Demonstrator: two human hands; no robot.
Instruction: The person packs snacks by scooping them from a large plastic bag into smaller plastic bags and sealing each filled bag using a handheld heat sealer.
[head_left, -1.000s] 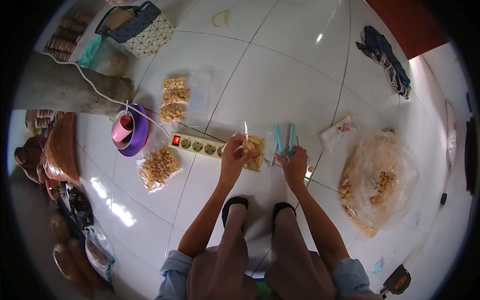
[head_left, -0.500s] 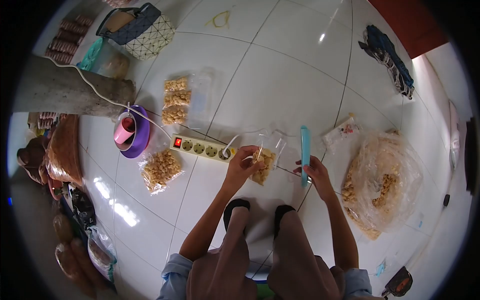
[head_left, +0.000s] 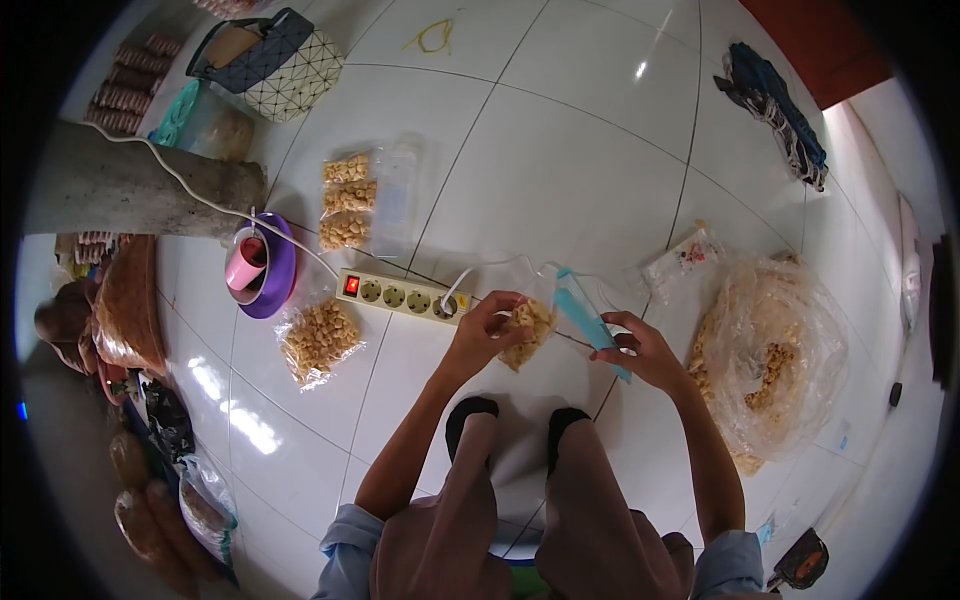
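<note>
Clear plastic bag of golden snacks (head_left: 530, 338) is pinched in our left hand (head_left: 482, 335); with our right hand (head_left: 650, 358), we hold a slim, light-blue tool (head_left: 584, 314) at a tilt.

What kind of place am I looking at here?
Probably a home or small shop floor used for packing snacks: white glossy floor tiles, a large clear plastic snack bag, a cream rectangular power strip.

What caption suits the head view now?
Left hand holding a small snack bag, right hand on a turquoise tool, near a power strip.
</note>
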